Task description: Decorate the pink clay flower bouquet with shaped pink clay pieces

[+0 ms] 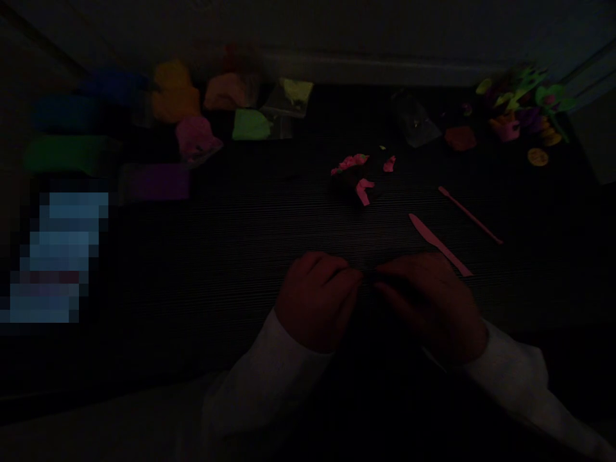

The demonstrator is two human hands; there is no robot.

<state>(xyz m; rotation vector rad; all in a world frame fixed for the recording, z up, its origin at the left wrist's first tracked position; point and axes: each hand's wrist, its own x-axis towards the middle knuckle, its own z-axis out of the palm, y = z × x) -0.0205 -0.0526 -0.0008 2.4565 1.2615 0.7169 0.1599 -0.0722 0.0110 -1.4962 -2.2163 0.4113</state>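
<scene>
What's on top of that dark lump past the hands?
On the dark lump, crumpled pink pieces line the far edge; a forked pink piece sits nearer. Its underside is hidden, and whatever's beneath is covered.

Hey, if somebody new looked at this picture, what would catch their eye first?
Probably the pale blue pixelated patch at far left, the brightest spot in a very dark scene. Next, perhaps, the orange lumps at the back left. Then the left hand and right hand, fingertips close together near the middle, with a pink knife beside the right hand.
</scene>
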